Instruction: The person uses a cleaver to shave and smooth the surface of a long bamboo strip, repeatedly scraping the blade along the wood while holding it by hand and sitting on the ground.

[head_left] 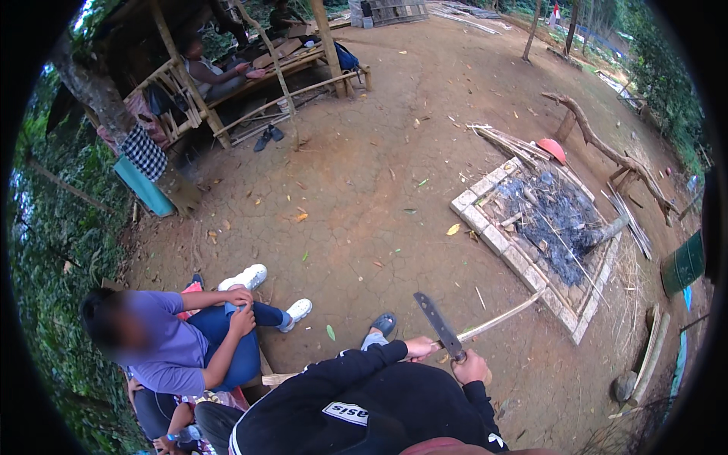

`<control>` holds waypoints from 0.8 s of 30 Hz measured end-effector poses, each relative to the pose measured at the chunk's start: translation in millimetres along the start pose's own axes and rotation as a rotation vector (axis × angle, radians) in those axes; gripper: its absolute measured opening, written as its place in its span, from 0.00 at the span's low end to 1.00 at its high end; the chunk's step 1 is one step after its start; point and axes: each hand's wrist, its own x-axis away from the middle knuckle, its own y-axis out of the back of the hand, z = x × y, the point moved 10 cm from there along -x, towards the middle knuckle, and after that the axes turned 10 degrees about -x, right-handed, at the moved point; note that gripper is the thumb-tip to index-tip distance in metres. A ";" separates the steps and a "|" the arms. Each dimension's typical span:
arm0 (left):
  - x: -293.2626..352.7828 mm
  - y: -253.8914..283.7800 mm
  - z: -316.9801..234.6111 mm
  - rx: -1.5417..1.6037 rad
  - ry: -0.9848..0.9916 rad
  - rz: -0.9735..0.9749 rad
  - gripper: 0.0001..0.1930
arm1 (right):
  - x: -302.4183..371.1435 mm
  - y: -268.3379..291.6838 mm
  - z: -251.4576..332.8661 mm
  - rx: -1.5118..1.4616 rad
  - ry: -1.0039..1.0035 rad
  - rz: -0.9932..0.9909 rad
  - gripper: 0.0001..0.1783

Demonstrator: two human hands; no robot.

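My right hand [472,368] is wrapped round the handle of a machete [438,321]. Its dark, broad blade points forward and slightly left, crossing close above a long, pale bamboo strip [500,315]; I cannot tell whether they touch. My left hand [420,348] is closed round the strip, just left of the blade. The strip reaches right to the border of a fire pit. Toward the left, my black sleeve and body hide part of its length, and a pale end [279,378] shows beyond my arm.
A block-edged fire pit [476,218] with ash and a charred log lies front right. A seated person [163,337] in purple is close on my left. Beyond are a bamboo shelter [327,45] with another person, a branch rail [591,135] and a green drum [682,265].
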 end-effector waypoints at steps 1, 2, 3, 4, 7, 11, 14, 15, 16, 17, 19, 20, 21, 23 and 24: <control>1.5 -0.2 1.9 -0.002 0.009 -0.011 0.21 | 0.5 -2.2 1.0 0.009 -0.002 0.012 0.13; 2.9 0.3 3.9 -0.004 0.018 -0.023 0.22 | 1.4 -4.4 2.2 0.027 -0.012 0.030 0.14; 4.8 -0.8 7.2 -0.013 0.037 -0.013 0.21 | 2.6 -6.1 3.8 0.046 -0.021 0.049 0.14; 7.2 -2.3 8.9 -0.023 0.053 -0.001 0.20 | 3.4 -7.6 3.8 0.065 -0.033 0.065 0.14; 10.5 -5.6 17.6 -0.027 0.076 0.019 0.19 | 5.5 -18.5 1.2 0.069 -0.007 0.104 0.15; 12.1 -7.0 27.3 -0.039 0.077 0.008 0.21 | 7.5 -26.5 1.5 0.083 0.018 0.141 0.16; 12.7 -7.6 31.2 -0.028 0.071 0.009 0.23 | 7.8 -32.5 -0.2 0.095 0.027 0.167 0.16; 12.4 -6.7 32.9 -0.034 0.081 -0.009 0.23 | 8.2 -33.6 1.0 0.099 0.029 0.183 0.16; 10.5 -5.5 36.7 -0.042 0.090 -0.030 0.23 | 8.2 -34.9 3.8 0.101 0.032 0.197 0.16; 8.7 -4.3 40.6 -0.050 0.099 -0.050 0.23 | 8.9 -40.2 1.8 0.101 0.004 0.243 0.17; 1.9 -9.4 53.8 -0.091 0.139 -0.006 0.25 | 10.1 -51.8 -3.1 0.099 -0.053 0.332 0.20; -2.5 -10.7 63.7 -0.113 0.158 0.014 0.26 | 10.4 -59.1 -4.9 0.116 -0.066 0.360 0.21; -5.2 -13.7 72.1 -0.091 0.147 0.035 0.27 | 12.0 -68.7 -8.4 0.132 -0.079 0.388 0.21; -9.1 -18.1 84.1 -0.045 0.122 0.077 0.29 | 15.2 -76.4 -9.7 0.162 -0.083 0.421 0.22; -12.9 -16.5 89.7 -0.076 0.127 0.071 0.29 | 17.5 -77.6 -8.9 0.172 -0.073 0.427 0.22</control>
